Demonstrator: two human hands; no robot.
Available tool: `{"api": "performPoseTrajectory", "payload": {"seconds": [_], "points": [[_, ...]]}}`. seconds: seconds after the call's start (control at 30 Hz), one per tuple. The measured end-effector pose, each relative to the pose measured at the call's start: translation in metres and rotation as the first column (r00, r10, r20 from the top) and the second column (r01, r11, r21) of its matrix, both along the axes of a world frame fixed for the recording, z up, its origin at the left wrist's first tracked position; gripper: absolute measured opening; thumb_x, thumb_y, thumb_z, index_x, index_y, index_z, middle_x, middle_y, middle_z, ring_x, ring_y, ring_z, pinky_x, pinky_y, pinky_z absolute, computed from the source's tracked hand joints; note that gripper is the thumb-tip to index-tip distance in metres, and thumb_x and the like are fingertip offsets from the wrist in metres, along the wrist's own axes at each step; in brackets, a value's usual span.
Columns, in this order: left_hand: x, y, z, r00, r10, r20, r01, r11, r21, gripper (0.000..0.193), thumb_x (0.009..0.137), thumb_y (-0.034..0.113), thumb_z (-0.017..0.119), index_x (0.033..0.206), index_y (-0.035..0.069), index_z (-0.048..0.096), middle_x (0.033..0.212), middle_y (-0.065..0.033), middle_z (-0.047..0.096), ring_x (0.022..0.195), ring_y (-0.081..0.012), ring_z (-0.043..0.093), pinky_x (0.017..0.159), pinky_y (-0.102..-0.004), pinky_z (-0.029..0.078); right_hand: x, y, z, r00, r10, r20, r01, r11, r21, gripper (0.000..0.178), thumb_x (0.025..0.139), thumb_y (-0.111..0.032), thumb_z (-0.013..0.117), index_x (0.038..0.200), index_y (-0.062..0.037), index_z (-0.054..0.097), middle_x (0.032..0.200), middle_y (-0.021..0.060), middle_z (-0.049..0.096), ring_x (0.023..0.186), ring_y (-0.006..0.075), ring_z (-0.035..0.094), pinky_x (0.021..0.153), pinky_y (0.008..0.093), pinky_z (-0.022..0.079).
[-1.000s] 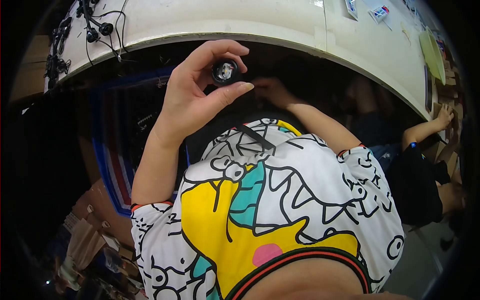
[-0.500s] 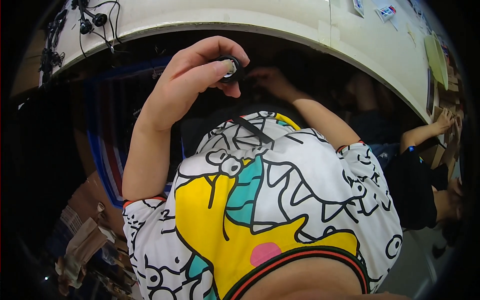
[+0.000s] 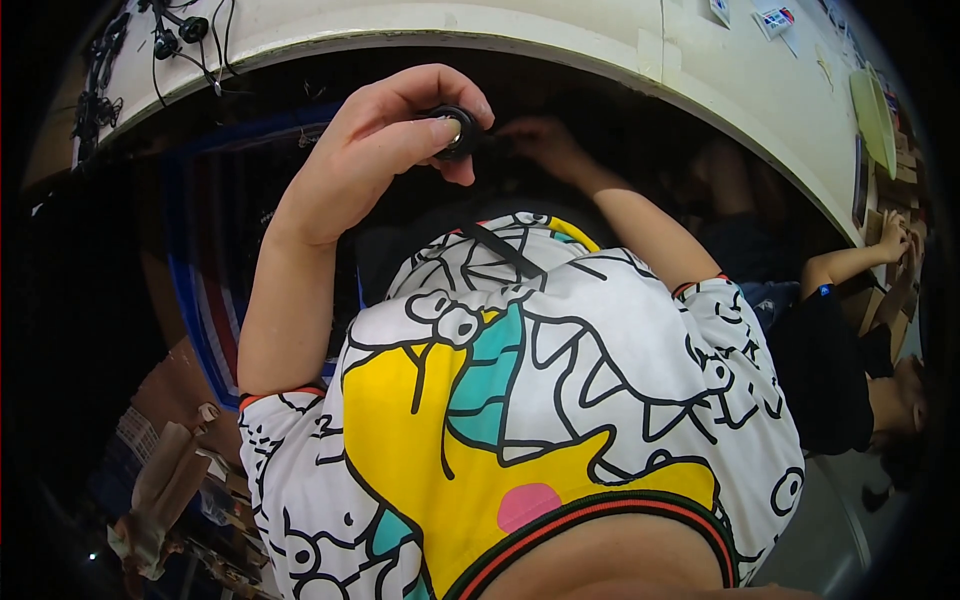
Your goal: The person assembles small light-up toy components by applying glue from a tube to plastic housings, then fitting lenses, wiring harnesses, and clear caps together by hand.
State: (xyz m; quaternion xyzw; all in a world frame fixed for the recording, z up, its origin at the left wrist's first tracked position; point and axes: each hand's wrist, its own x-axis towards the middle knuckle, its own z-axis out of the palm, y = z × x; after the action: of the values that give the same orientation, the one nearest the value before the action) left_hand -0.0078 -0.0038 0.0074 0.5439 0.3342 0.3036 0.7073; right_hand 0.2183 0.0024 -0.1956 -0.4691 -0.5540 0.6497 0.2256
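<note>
My left hand (image 3: pixel 385 145) is raised just in front of the table edge, its thumb and fingers closed around a small black round part (image 3: pixel 466 138). The thumb tip presses on a pale, shiny centre in that part. Farther right, my right hand (image 3: pixel 548 143) sits low in the shadow below the table edge. Its fingers point toward the black part but stay apart from it. They are too dark to show whether anything is between them.
Along the top curves a white table (image 3: pixel 400 22), with black round pieces on cables (image 3: pixel 192 30) at its left end. Small packets (image 3: pixel 773 22) and a pale green basin (image 3: pixel 872 120) are at the right. A blue-edged striped bag (image 3: pixel 200 290) lies below left. Another person (image 3: pixel 825 370) is at the right.
My left hand has shifted slightly left and up with the black round part, which has turned so less of its pale centre shows. The right hand has risen slightly.
</note>
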Motion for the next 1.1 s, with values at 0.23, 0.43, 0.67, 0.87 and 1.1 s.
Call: {"api": "performPoseTrajectory", "payload": {"seconds": [0.23, 0.43, 0.67, 0.87, 1.1], "points": [[0.003, -0.001, -0.003, 0.999, 0.002, 0.051, 0.001, 0.998, -0.060, 0.026, 0.073, 0.019, 0.050, 0.092, 0.001, 0.052, 0.094, -0.0125, 0.050, 0.068, -0.0152, 0.056, 0.061, -0.0213, 0.045, -0.001, -0.004, -0.010, 1.000, 0.000, -0.020, 0.000, 1.000, 0.008, 0.026, 0.077, 0.002, 0.053, 0.099, -0.0065, 0.061, 0.090, 0.0055, 0.062, 0.082, 0.0116, 0.056, 0.076, 0.0250, 0.046], [0.003, -0.001, -0.007, 0.992, -0.021, 0.126, 0.045, 0.981, -0.191, 0.028, 0.073, 0.020, 0.051, 0.094, 0.002, 0.052, 0.094, -0.0126, 0.050, 0.070, -0.0160, 0.055, 0.062, -0.0220, 0.045, -0.005, -0.009, -0.012, 0.998, 0.027, -0.052, -0.026, 0.999, 0.020, 0.026, 0.075, 0.003, 0.052, 0.097, -0.0060, 0.062, 0.086, 0.0049, 0.062, 0.077, 0.0104, 0.056, 0.073, 0.0245, 0.045], [0.002, 0.000, -0.008, 0.985, -0.046, 0.167, 0.076, 0.981, -0.180, 0.030, 0.073, 0.021, 0.051, 0.095, 0.001, 0.052, 0.095, -0.0128, 0.050, 0.070, -0.0167, 0.055, 0.064, -0.0227, 0.046, -0.004, -0.009, -0.015, 0.998, 0.041, -0.057, -0.040, 0.999, 0.017, 0.024, 0.075, 0.000, 0.053, 0.097, -0.0061, 0.062, 0.084, 0.0043, 0.062, 0.074, 0.0101, 0.056, 0.070, 0.0238, 0.045], [0.004, 0.000, -0.007, 0.990, -0.027, 0.139, 0.057, 0.974, -0.218, 0.029, 0.073, 0.021, 0.051, 0.094, 0.001, 0.052, 0.095, -0.0128, 0.050, 0.069, -0.0160, 0.054, 0.063, -0.0227, 0.046, -0.003, -0.009, -0.013, 0.997, 0.075, -0.008, -0.075, 0.997, 0.032, 0.024, 0.076, -0.001, 0.053, 0.098, -0.0068, 0.062, 0.082, 0.0036, 0.061, 0.073, 0.0093, 0.056, 0.069, 0.0239, 0.045], [0.006, 0.001, -0.009, 0.994, -0.018, 0.105, 0.042, 0.972, -0.230, 0.026, 0.072, 0.016, 0.050, 0.092, 0.001, 0.054, 0.093, -0.0123, 0.052, 0.069, -0.0150, 0.055, 0.062, -0.0220, 0.046, -0.002, -0.009, -0.019, 0.999, 0.041, -0.030, -0.041, 0.999, -0.001, 0.023, 0.077, -0.003, 0.053, 0.098, -0.0079, 0.062, 0.081, 0.0026, 0.061, 0.073, 0.0090, 0.055, 0.068, 0.0239, 0.045]]}}
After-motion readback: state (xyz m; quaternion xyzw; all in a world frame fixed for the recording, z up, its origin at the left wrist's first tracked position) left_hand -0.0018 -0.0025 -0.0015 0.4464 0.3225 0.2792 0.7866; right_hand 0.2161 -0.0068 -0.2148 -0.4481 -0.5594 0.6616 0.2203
